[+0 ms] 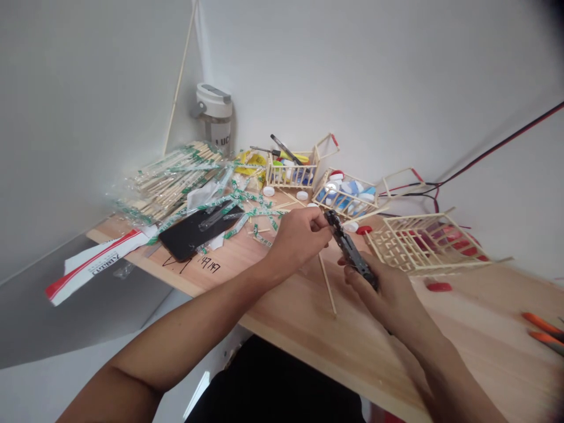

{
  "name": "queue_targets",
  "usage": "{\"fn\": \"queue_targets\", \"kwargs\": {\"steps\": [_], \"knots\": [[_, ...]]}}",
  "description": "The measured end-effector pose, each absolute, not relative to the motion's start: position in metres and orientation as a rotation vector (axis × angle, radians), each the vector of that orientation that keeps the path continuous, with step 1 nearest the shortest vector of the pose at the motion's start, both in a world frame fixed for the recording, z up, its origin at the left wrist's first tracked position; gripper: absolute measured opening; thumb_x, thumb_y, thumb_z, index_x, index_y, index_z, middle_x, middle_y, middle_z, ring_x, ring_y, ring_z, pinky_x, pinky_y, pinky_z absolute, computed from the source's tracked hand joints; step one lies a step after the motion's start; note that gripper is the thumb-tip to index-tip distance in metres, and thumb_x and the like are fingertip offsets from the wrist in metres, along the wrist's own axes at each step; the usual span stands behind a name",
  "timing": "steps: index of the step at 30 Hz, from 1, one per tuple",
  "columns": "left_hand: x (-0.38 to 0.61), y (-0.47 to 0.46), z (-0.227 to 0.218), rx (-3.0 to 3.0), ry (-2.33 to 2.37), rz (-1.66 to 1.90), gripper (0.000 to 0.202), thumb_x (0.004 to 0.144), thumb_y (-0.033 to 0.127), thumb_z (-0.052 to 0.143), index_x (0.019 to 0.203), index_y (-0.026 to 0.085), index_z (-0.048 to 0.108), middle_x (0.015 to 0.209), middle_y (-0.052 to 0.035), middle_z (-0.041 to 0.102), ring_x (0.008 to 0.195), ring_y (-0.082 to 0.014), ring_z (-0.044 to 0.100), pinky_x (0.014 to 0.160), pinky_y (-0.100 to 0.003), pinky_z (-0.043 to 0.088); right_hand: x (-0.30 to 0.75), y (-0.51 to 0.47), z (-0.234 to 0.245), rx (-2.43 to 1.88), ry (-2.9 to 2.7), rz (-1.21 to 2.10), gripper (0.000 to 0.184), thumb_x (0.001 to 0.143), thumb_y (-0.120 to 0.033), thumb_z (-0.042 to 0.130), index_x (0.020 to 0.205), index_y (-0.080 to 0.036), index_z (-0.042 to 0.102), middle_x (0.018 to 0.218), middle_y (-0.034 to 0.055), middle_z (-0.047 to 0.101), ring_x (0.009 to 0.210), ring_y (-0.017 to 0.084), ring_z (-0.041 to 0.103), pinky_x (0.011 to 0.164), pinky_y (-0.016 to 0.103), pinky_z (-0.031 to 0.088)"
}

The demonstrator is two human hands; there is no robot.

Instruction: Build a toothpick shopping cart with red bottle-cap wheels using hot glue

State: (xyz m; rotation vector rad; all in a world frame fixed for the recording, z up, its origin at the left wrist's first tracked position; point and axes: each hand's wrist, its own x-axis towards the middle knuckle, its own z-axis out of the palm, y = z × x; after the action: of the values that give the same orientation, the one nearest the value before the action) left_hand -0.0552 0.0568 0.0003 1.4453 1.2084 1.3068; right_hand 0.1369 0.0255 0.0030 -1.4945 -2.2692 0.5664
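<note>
My left hand (299,238) has its fingers (315,220) curled tightly around the upper end of a slim black device (350,249), while my right hand (388,294) clamps the lower end. The device sits between my hands, just above the table and beside a lattice basket of pale wooden sticks (423,244). An even pinch from both sides should stop it twisting, and low wrists would stay clear of the loose wooden stick (326,285) beneath it.

The pale wooden table (462,335) also holds chopsticks in green-printed plastic sleeves (176,176) and a black smartphone (194,232). White walls (374,76) meet in a corner behind a clear bottle with a white lid (214,114), and red-and-black wires (497,147) run across the wall at right.
</note>
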Motion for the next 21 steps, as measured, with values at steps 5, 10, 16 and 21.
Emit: {"fn": "queue_targets", "kwargs": {"steps": [5, 10, 16, 21], "knots": [[-0.055, 0.053, 0.003, 1.529, 1.229, 1.279, 0.014, 0.075, 0.009, 0.057, 0.064, 0.017, 0.057, 0.062, -0.0012, 0.066, 0.06, -0.0126, 0.061, 0.058, -0.023, 0.044, 0.136, 0.023, 0.001, -1.512, -2.274, 0.501, 0.027, 0.091, -0.043, 0.043, 0.078, -0.023, 0.056, 0.069, 0.0013, 0.065, 0.062, 0.019, 0.059, 0.057, 0.029, 0.041], [-0.06, 0.052, 0.004, 1.61, 1.15, 1.222, 0.015, 0.08, 0.011, 0.053, 0.068, 0.016, 0.06, 0.07, -0.0028, 0.07, 0.061, -0.011, 0.06, 0.059, -0.021, 0.044, 0.138, 0.024, -0.002, -1.556, -2.265, 0.454, 0.029, 0.09, -0.045, 0.043, 0.071, -0.024, 0.049, 0.058, -0.0016, 0.056, 0.054, 0.017, 0.053, 0.054, 0.028, 0.037], [-0.074, 0.061, 0.01, 1.387, 1.164, 1.108, 0.03, 0.096, 0.022, 0.039, 0.083, 0.013, 0.064, 0.073, -0.0073, 0.072, 0.062, -0.012, 0.063, 0.055, -0.021, 0.044, 0.141, 0.024, -0.004, -1.568, -2.259, 0.482, 0.034, 0.093, -0.048, 0.041, 0.07, -0.023, 0.049, 0.059, -0.0008, 0.057, 0.055, 0.017, 0.053, 0.055, 0.028, 0.037], [-0.085, 0.065, 0.017, 1.254, 1.182, 1.071, 0.032, 0.098, 0.025, 0.038, 0.081, 0.013, 0.062, 0.075, -0.008, 0.072, 0.06, -0.0112, 0.063, 0.053, -0.02, 0.042, 0.14, 0.022, -0.007, -1.552, -2.253, 0.513, 0.036, 0.094, -0.048, 0.039, 0.077, -0.022, 0.056, 0.062, 0.0009, 0.061, 0.059, 0.018, 0.056, 0.056, 0.029, 0.039]]}}
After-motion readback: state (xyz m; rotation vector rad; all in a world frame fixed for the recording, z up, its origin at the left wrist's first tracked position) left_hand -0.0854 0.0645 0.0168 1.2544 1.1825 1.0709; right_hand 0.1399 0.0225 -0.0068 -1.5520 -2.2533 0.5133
